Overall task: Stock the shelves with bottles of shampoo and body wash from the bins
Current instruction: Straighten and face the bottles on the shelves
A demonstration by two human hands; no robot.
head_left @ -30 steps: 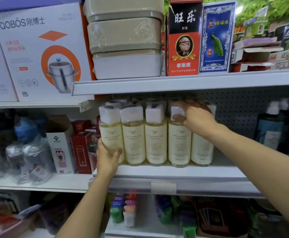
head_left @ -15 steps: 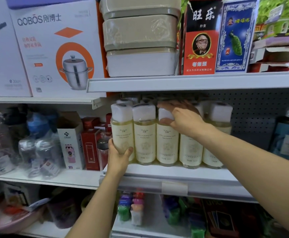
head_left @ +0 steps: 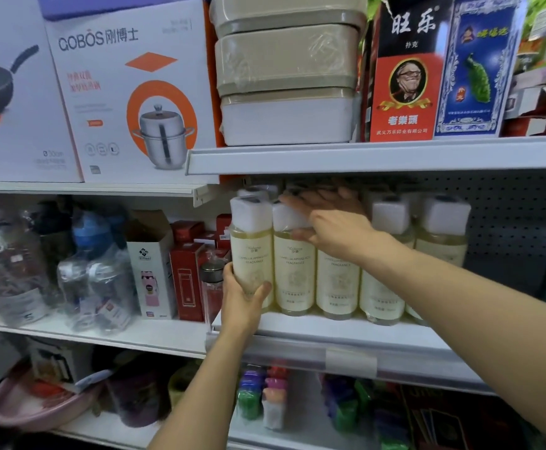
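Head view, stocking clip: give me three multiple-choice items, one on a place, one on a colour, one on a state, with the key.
1. What does the left hand grip?
A. nothing
B. the leftmost bottle of the front row
C. the rightmost bottle of that row

2. What colour are the bottle caps?
A. white
B. black
C. green

3. How do the front-row bottles sit on the shelf?
A. on their sides
B. upside down
C. upright

Key: 1 B, its fingers and thumb curl round that bottle's lower body. 2 A, every cap in view is white. 3 C, the caps point up and the bases rest on the shelf.
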